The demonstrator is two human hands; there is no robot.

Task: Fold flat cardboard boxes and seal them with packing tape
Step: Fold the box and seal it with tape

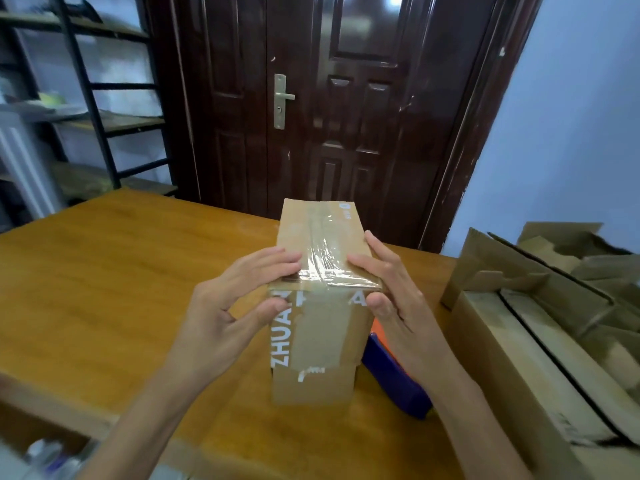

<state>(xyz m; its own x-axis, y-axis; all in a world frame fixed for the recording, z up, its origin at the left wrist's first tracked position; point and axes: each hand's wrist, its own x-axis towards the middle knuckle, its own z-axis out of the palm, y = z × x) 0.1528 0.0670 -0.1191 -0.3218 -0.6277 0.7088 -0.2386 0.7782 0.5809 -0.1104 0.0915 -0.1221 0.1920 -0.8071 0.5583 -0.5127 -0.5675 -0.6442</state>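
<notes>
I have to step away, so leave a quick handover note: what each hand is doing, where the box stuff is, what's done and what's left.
Left hand: fingers flat on the box top, thumb on the near face.
Right hand: same, on the right side.
Cardboard box stands on the wooden table.
Done: clear tape runs along the top seam and over the near edge.
Left: press the tape end down. More cardboard sits in the open carton on the right.

Box (320, 306) on table (121, 265), hands (221, 306) flanking it, carton (519, 341) at right, door (329, 98) behind
</notes>
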